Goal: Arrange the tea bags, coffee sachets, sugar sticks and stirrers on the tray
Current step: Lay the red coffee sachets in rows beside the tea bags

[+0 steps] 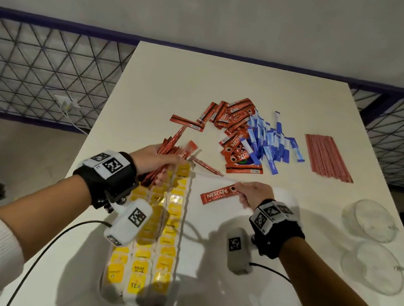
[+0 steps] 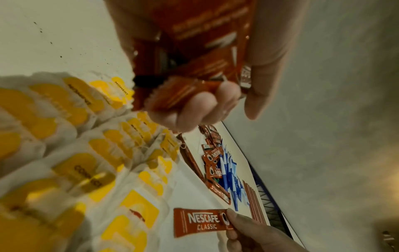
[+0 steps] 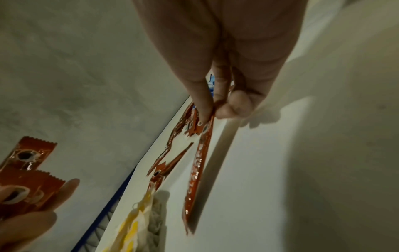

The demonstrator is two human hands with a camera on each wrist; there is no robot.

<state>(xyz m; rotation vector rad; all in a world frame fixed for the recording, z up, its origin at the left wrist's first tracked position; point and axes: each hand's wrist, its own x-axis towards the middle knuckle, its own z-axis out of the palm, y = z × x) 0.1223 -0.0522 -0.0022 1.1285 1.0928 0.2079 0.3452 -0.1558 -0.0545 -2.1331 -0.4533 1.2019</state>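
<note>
My left hand (image 1: 154, 158) grips a bunch of red coffee sachets (image 1: 170, 146) above the tray's far left corner; the wrist view shows fingers curled round the bunch (image 2: 194, 68). My right hand (image 1: 252, 192) pinches one end of a single red coffee sachet (image 1: 217, 195) over the white tray (image 1: 239, 301); the same sachet (image 2: 200, 221) (image 3: 197, 170) hangs level just above the tray floor. Yellow tea bags (image 1: 158, 237) fill rows along the tray's left side. Loose coffee sachets (image 1: 235, 131), blue sugar sticks (image 1: 272, 142) and red stirrers (image 1: 327, 157) lie on the table beyond.
Two clear glass bowls (image 1: 368, 220) (image 1: 374, 266) stand on the table (image 1: 232, 79) at the right. Cables run from both wrist cameras across the near edge. A wire mesh fence (image 1: 39, 65) flanks the table.
</note>
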